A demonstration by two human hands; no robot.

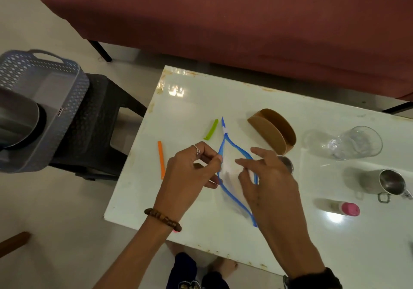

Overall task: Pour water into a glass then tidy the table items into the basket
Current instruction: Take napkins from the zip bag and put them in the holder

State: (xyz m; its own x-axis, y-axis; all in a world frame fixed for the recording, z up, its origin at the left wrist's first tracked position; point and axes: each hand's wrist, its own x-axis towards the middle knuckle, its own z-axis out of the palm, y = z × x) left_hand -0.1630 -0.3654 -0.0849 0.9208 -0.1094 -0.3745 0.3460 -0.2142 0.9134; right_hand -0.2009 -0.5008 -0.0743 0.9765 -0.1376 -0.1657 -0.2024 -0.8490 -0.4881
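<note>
White glossy table (223,239), near edge at the person's knees. Left hand (190,177), beaded bracelet at the wrist and ring on one finger: fingers curled, thumb and fingertips pinching the left blue rim of a clear zip bag (230,177) that lies mid-table toward the near edge. Right hand (268,177), dark band at the wrist: fingers spread and only loosely bent, lying over the bag's right blue rim; whether they pinch it cannot be told. Bag mouth pulled apart, the two blue rims meeting at a point toward the far edge. Pink-capped small bottle (344,208), on its side, near the right part of the near edge. Steel mug (391,185), on its side, right of the hands. Small steel cup (287,162), partly hidden behind the right hand. Orange clip stick (161,159), close to the left edge. Green clip stick (211,129), just beyond the left hand. Brown curved holder (272,130), upright, mid-table. Clear glass (355,142), on its side, toward the right. Grey woven basket (44,101), off the table to the left, on a dark stool (98,123), holding a steel bowl (17,121). Red sofa (223,20) beyond the far edge.
</note>
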